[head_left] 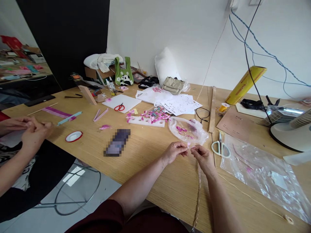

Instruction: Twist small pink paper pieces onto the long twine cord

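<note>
My left hand (177, 152) pinches a small pale pink petal (189, 144) above the table's front part. Close beside it, my right hand (203, 158) has thumb and finger pressed together near the petal's base; what lies between them is too small to make out. Just beyond both hands lies a clear plastic bag (202, 137) with loose pink petals (181, 129) on it. A braided cord (199, 187) hangs down between my forearms over the table edge. White-handled scissors (220, 149) lie right of my right hand.
Pink flowers stand in a white foam holder (147, 122). A blurred-out phone-like rectangle (117, 143), a tape roll (74, 136) and red scissors (119, 107) lie leftward. A co-worker's hands (35, 129) work at far left. A plastic sheet (264, 174) and thread spool (288, 219) lie right.
</note>
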### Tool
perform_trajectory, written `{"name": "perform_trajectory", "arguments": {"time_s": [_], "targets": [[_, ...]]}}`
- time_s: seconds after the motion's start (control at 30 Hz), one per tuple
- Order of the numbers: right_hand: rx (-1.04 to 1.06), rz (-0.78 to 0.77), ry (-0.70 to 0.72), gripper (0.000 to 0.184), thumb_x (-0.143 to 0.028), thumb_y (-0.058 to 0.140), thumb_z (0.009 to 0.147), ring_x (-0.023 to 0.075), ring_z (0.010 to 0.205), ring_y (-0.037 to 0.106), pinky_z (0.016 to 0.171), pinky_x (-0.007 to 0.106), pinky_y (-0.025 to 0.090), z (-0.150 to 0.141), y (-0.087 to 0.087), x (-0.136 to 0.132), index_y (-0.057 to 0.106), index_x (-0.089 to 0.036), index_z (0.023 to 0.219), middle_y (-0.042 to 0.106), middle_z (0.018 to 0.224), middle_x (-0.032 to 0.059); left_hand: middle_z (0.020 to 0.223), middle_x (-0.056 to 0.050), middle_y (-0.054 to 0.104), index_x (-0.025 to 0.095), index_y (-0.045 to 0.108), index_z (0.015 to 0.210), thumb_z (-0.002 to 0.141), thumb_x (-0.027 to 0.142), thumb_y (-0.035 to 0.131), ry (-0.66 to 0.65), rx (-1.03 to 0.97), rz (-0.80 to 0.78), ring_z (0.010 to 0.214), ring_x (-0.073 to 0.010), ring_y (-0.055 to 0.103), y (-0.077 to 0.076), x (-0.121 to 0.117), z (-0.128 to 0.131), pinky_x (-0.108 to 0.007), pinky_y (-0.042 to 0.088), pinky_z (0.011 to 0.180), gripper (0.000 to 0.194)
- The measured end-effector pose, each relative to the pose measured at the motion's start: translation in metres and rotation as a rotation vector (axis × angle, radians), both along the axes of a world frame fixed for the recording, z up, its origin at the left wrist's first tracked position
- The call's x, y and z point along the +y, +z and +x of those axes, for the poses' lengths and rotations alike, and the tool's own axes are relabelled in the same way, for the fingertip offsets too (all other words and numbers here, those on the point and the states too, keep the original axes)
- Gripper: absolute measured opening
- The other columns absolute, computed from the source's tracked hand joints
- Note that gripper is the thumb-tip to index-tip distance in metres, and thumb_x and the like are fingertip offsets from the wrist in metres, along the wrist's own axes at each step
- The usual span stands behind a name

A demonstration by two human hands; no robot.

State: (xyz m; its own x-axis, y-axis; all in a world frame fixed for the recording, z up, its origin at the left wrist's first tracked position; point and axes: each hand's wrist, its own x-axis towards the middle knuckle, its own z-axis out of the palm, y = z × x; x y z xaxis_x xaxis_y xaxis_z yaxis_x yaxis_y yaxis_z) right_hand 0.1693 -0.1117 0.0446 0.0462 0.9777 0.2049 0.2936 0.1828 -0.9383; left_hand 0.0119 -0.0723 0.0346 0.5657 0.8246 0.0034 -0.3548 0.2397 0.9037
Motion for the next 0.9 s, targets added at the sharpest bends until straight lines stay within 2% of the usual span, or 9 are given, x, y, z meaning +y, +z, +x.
{"name": "perform_trajectory", "arguments": {"time_s": [0.2, 0.4, 0.57, 0.67, 0.77, 0.83, 0.9], "targets": [[-0.130, 0.010, -0.024, 0.022, -0.038, 0.055, 0.077, 0.0096, 0.050, 0.040, 0.047, 0.022, 0.032, -0.003, -0.004, 0.000, 0.057, -0.017, 0.070, 0.048, 0.055, -0.0024, 0.062, -0.002, 0.059, 0.011, 0.059, 0.069, 0.069, 0.038, 0.062, 0.163, 0.097, 0.152, 0.058, -0.0098, 0.053, -0.006, 0.004, 0.006, -0.024, 0.043, 0.059, 0.027], [-0.456, 0.155, -0.020, 0.016, -0.027, 0.048, 0.081, 0.0146, 0.063, 0.053, 0.061, 0.026, 0.039, -0.013, -0.005, -0.001, 0.059, -0.019, 0.074, 0.060, 0.068, 0.0023, 0.063, 0.000, 0.056, 0.014, 0.060, 0.069, 0.074, 0.035, 0.055, 0.334, 0.279, 0.312, 0.060, -0.0099, 0.052, -0.014, 0.010, 0.007, -0.022, 0.043, 0.058, 0.022], [-0.697, 0.232, 0.039, 0.020, -0.022, 0.042, 0.084, 0.0146, 0.065, 0.052, 0.060, 0.025, 0.038, -0.022, 0.006, -0.008, 0.057, -0.019, 0.072, 0.056, 0.070, 0.0036, 0.064, -0.001, 0.054, 0.015, 0.062, 0.072, 0.080, 0.025, 0.049, 0.389, 0.449, 0.600, 0.065, -0.0111, 0.050, -0.014, 0.010, 0.002, -0.023, 0.040, 0.066, 0.018], [-0.874, 0.256, 0.062, 0.025, -0.021, 0.039, 0.086, 0.0143, 0.064, 0.050, 0.059, 0.025, 0.036, -0.024, 0.021, -0.011, 0.057, -0.019, 0.070, 0.053, 0.070, 0.0041, 0.069, -0.003, 0.056, 0.016, 0.064, 0.072, 0.081, 0.021, 0.047, 0.334, 0.543, 0.743, 0.071, -0.0138, 0.049, -0.018, 0.009, 0.001, -0.025, 0.038, 0.070, 0.019], [-1.028, 0.279, 0.121, 0.024, -0.018, 0.040, 0.085, 0.0153, 0.068, 0.049, 0.059, 0.025, 0.034, -0.019, 0.042, -0.009, 0.059, -0.019, 0.071, 0.054, 0.071, 0.0051, 0.070, -0.003, 0.055, 0.017, 0.065, 0.074, 0.080, 0.020, 0.048, 0.209, 0.599, 0.818, 0.072, -0.0150, 0.049, -0.021, 0.007, 0.003, -0.026, 0.037, 0.071, 0.018], [-1.080, 0.269, 0.193, 0.021, -0.015, 0.044, 0.082, 0.0155, 0.070, 0.049, 0.057, 0.024, 0.033, -0.009, 0.055, -0.004, 0.060, -0.020, 0.068, 0.054, 0.071, 0.0052, 0.071, -0.003, 0.055, 0.019, 0.066, 0.077, 0.079, 0.021, 0.050, 0.108, 0.577, 0.843, 0.073, -0.0152, 0.049, -0.021, 0.004, 0.005, -0.026, 0.038, 0.072, 0.017], [-1.037, 0.248, 0.235, 0.021, -0.015, 0.046, 0.080, 0.0148, 0.068, 0.050, 0.056, 0.024, 0.033, 0.004, 0.063, 0.004, 0.060, -0.020, 0.066, 0.055, 0.071, 0.0049, 0.073, -0.003, 0.057, 0.019, 0.067, 0.076, 0.079, 0.024, 0.052, 0.012, 0.495, 0.834, 0.075, -0.0152, 0.051, -0.016, 0.000, 0.005, -0.026, 0.038, 0.073, 0.016]]}}
